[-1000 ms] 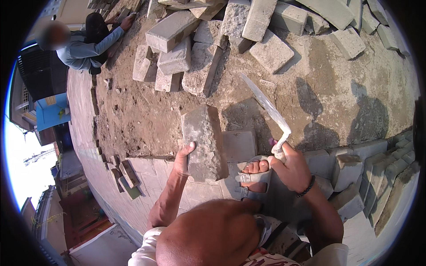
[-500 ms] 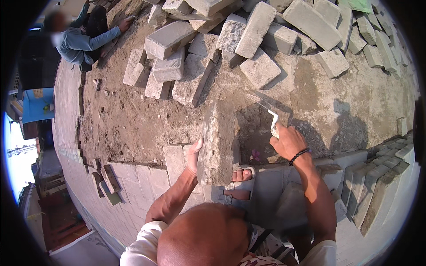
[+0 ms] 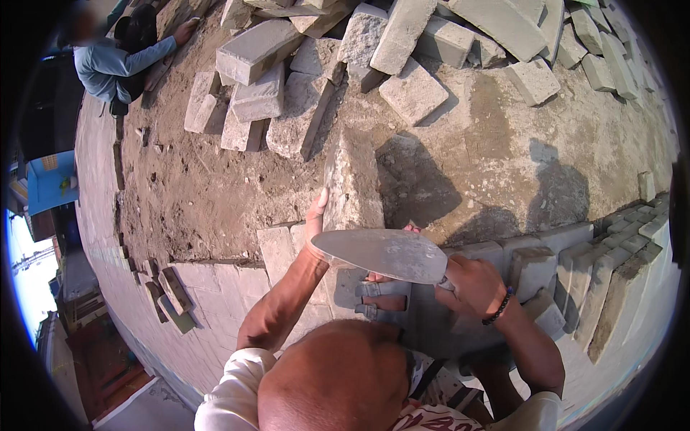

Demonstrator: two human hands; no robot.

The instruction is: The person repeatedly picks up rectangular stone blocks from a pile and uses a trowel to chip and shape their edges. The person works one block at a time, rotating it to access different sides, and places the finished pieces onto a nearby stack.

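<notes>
The left hand [image 3: 315, 217] is partly curled against the left side of a rough concrete block [image 3: 358, 188], holding it, thumb visible and other fingers hidden. The right hand [image 3: 472, 286] is closed around the handle of a trowel [image 3: 388, 253], whose blade points left across the block's near end; whether they touch cannot be told. Nearer is a sandalled foot [image 3: 384, 300]. Laid pavers [image 3: 223, 287] lie left, stacked blocks [image 3: 611, 287] right, and a block pile [image 3: 410, 43] far.
</notes>
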